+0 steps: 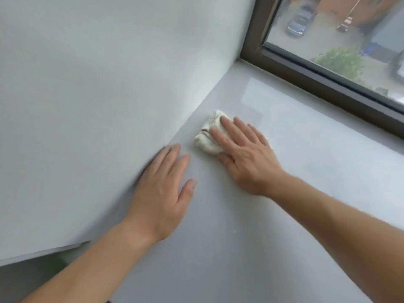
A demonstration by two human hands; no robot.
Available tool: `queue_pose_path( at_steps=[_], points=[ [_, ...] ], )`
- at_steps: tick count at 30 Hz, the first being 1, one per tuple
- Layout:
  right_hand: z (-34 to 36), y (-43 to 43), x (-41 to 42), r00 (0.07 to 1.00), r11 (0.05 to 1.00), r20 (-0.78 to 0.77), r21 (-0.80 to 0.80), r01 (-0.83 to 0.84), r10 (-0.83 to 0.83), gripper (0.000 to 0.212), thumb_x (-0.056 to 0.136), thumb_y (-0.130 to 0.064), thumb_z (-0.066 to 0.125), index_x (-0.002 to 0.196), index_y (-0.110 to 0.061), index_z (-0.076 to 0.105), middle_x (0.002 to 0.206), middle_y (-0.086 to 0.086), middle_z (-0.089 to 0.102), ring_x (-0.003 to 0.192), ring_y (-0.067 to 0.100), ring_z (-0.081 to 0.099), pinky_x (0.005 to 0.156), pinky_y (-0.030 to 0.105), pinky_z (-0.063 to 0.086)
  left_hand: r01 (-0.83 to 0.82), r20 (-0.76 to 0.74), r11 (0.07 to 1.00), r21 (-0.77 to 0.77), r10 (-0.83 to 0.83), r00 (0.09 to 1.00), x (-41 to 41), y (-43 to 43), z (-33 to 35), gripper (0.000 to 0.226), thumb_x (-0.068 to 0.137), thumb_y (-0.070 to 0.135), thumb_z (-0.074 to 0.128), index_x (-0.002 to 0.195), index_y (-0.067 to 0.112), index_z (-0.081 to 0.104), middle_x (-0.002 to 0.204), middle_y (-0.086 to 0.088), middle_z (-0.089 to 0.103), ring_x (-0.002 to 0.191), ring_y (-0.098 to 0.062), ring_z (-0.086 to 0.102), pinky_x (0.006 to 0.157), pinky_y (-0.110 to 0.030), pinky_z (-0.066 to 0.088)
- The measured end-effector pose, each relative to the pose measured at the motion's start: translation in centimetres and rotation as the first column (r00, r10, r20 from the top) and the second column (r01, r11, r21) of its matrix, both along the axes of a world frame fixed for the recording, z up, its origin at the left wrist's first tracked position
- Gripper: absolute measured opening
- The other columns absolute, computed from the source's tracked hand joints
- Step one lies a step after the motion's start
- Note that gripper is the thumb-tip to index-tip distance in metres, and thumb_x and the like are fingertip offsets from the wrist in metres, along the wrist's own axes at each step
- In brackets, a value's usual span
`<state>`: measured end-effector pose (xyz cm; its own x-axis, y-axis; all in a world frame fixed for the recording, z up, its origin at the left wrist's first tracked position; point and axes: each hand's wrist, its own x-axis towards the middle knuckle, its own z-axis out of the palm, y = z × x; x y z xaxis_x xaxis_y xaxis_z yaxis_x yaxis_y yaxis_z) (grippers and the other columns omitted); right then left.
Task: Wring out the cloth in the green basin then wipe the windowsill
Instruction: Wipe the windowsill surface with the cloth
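Presses crumpled white cloth (208,136) onto glossy pale grey windowsill (295,193) with right hand (244,154), fingers (227,130) straight, laid flat over it, not curled round. Rests left hand (161,189) flat on the sill near the cloth, along the white wall (87,84), fingers straight, holding nothing. Lies apart from dark window frame (306,72).

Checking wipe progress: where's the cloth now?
Head view: the cloth is on the windowsill under the right hand, by the left wall, beyond the left hand.

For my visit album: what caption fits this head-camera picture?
Right hand presses a crumpled white cloth onto the grey windowsill near the side wall, while the left hand rests flat beside it.
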<state>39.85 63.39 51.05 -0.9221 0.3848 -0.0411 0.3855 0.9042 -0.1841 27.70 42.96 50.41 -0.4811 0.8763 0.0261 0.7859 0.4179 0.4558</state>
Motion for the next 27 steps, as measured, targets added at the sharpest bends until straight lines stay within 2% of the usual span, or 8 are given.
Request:
queue_pose_path(
  at_steps=[2,6,12,15,18,22,24,27],
  points=[
    [0.2,6.0,-2.8,0.991,0.991,0.01,-0.002,0.135,-0.135,0.056,0.104,-0.044,0.031,0.157,-0.039,0.015,0.168,-0.005,0.007,0.153,0.025,0.007,0.122,0.041,0.005,0.034,-0.077,0.996,-0.077,-0.04,0.996,0.2,-0.6,-0.5,0.065,0.098,0.052,0.03,0.149,0.013,0.041,0.162,-0.009,0.028,0.151,-0.023,0.019,0.12,-0.042,0.02],
    [0.6,11.8,-7.5,0.927,0.927,-0.001,-0.01,0.375,-0.375,0.051,0.101,-0.046,0.024,0.152,-0.041,0.019,0.167,-0.002,0.008,0.152,0.027,0.008,0.12,0.044,0.008,0.021,-0.145,0.986,-0.165,-0.046,0.988,0.6,-0.3,-0.3,0.071,0.096,0.058,0.027,0.155,0.019,0.029,0.166,-0.004,0.015,0.153,-0.02,0.008,0.119,-0.038,0.011],
    [0.4,8.0,-4.8,0.999,0.999,0.017,0.009,-0.042,0.042,0.052,0.104,-0.053,0.018,0.156,-0.047,0.013,0.168,-0.012,0.004,0.154,0.02,0.002,0.122,0.041,0.004,0.015,-0.186,0.98,-0.199,-0.053,0.981,0.6,-0.3,0.0,0.07,0.095,0.056,0.031,0.153,0.016,0.033,0.165,-0.006,0.019,0.153,-0.022,0.012,0.119,-0.038,0.014],
    [0.5,13.2,-7.4,0.976,0.977,0.024,0.007,0.215,-0.215,0.049,0.105,-0.047,0.021,0.154,-0.042,0.019,0.167,-0.009,0.009,0.153,0.024,0.007,0.12,0.044,0.007,0.014,-0.191,0.978,-0.206,-0.054,0.98,0.6,-0.3,0.0,0.07,0.096,0.056,0.03,0.153,0.017,0.032,0.165,-0.005,0.018,0.153,-0.021,0.011,0.119,-0.038,0.013],
    [0.1,10.9,-9.3,0.916,0.917,-0.034,-0.008,0.4,-0.4,0.052,0.102,-0.044,0.023,0.154,-0.037,0.02,0.167,-0.004,0.009,0.152,0.028,0.007,0.121,0.047,0.008,0.002,-0.192,0.98,-0.199,-0.041,0.98,0.6,-0.3,0.0,0.069,0.095,0.056,0.032,0.153,0.017,0.033,0.165,-0.005,0.02,0.153,-0.021,0.012,0.118,-0.038,0.014],
    [0.3,1.5,-4.0,0.999,0.997,0.003,-0.067,0.045,-0.044,0.059,0.1,-0.058,0.019,0.157,-0.044,0.012,0.168,-0.011,0.0,0.154,0.02,-0.005,0.123,0.043,0.0,0.001,-0.193,0.979,-0.206,-0.042,0.98,0.6,-0.2,0.1,0.07,0.094,0.055,0.033,0.152,0.017,0.034,0.165,-0.005,0.02,0.153,-0.021,0.012,0.119,-0.037,0.014],
    [0.5,1.4,-1.5,0.995,0.995,0.031,-0.038,-0.091,0.093,0.06,0.099,-0.062,0.016,0.156,-0.047,0.009,0.167,-0.014,-0.001,0.154,0.018,-0.005,0.123,0.04,0.0,0.001,-0.194,0.978,-0.208,-0.042,0.98,0.6,-0.1,0.2,0.069,0.094,0.055,0.033,0.152,0.017,0.034,0.165,-0.005,0.019,0.153,-0.02,0.011,0.12,-0.037,0.013],
    [0.3,7.1,-2.8,0.992,0.993,0.034,-0.007,0.121,-0.121,0.056,0.1,-0.06,0.014,0.155,-0.049,0.009,0.167,-0.014,0.0,0.154,0.02,0.0,0.123,0.041,0.002,-0.005,-0.194,0.983,-0.183,-0.031,0.981,0.8,-0.1,0.4,0.068,0.094,0.054,0.032,0.152,0.018,0.035,0.165,-0.005,0.02,0.153,-0.02,0.012,0.119,-0.036,0.012]
  ],
)
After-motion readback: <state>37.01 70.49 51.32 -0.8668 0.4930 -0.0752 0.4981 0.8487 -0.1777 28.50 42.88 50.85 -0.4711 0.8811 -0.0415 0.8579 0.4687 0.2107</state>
